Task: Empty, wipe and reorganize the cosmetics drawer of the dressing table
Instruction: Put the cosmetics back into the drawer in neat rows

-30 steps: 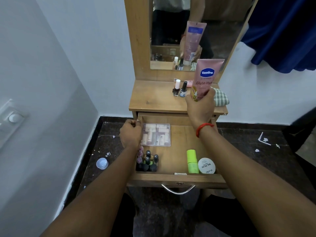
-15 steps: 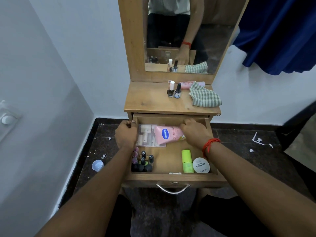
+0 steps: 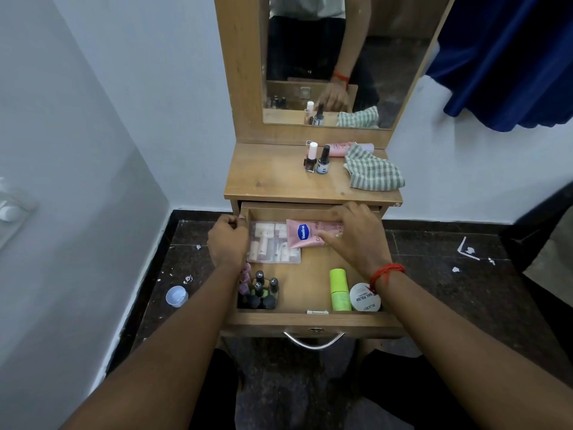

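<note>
A second ago your right hand (image 3: 353,237) held the pink Vaseline tube (image 3: 307,232) upright above the dressing table top (image 3: 273,178); now the tube lies on its side inside the open drawer (image 3: 310,319), near the back edge, and partly overlaps the clear plastic case (image 3: 273,246) at the back left corner. Your right hand still grasps the tube, fingers curled over its far end and thumb on its near side, so it is not yet released. Your left hand (image 3: 228,240) is clenched on the drawer's left wall near the back, as before. A cluster of nail polish bottles (image 3: 259,293) stands in the front left corner; a green tube (image 3: 338,288) and a round white tin (image 3: 364,297) sit at the front right. On the top, two nail polish bottles (image 3: 316,158), another pink tube (image 3: 339,149) and a checked cloth (image 3: 372,170) remain near the back right. This suggests you are in the reorganizing stage, with a few items left to return.
</note>
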